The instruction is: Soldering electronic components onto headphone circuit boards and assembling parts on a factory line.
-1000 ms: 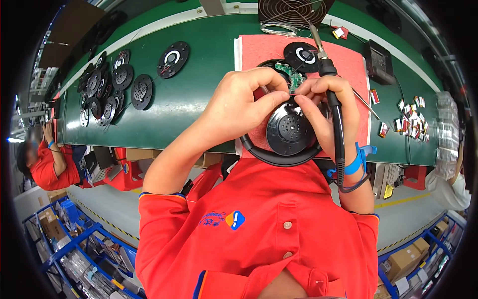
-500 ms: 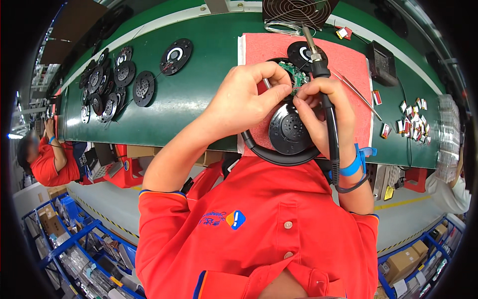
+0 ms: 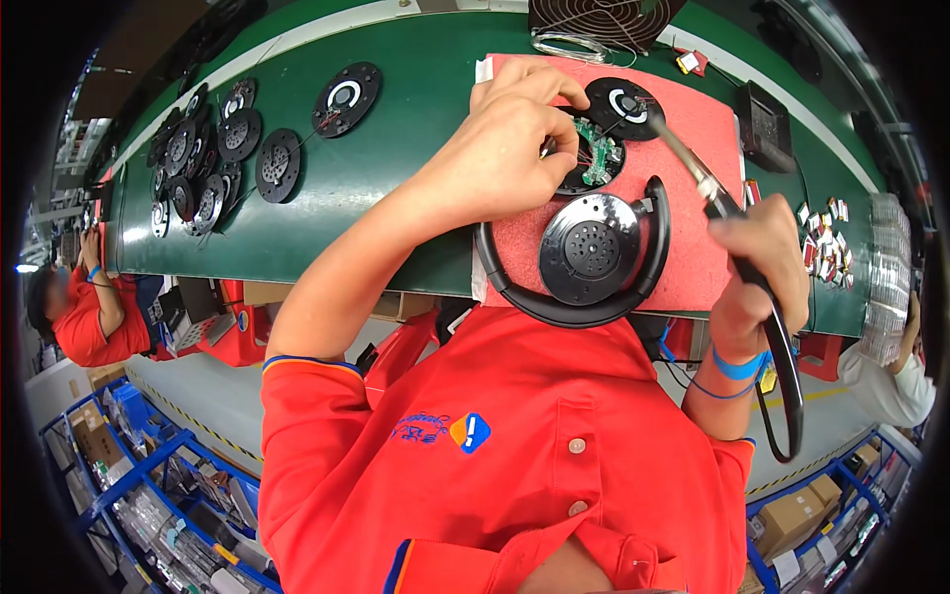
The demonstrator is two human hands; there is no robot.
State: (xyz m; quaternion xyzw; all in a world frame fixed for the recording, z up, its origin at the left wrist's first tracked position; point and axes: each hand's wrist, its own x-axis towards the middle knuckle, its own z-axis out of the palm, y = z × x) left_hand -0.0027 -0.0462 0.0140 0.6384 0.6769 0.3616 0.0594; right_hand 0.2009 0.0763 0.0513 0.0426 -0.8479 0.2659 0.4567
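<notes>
On a pink mat (image 3: 693,267) in front of me lies a black headphone headband (image 3: 564,315). One round ear cup (image 3: 591,247) with holes in its middle rests inside the band's curve. Above it sits an opened ear cup with a green circuit board (image 3: 600,163) and thin wires. My left hand (image 3: 520,139) curls at that cup's left edge, fingers bent; what it grips is mostly hidden. A black speaker plate (image 3: 623,107) with a white ring lies close to its fingertips. Right of the mat's middle, my right hand (image 3: 767,252) grips a soldering iron (image 3: 727,203), tip pointing up-left toward the speaker plate.
Several black speaker plates (image 3: 237,134) are spread over the green bench (image 3: 396,198) at left. Small wired batteries (image 3: 829,247) lie at right near stacked clear trays (image 3: 891,267). A black box (image 3: 764,129) and a fan (image 3: 604,20) stand behind. A co-worker (image 3: 84,307) sits far left.
My right hand has swung right, away from the circuit board, turning the soldering iron with it. My left hand has shifted up a little at the opened cup. The lower ear cup is now uncovered.
</notes>
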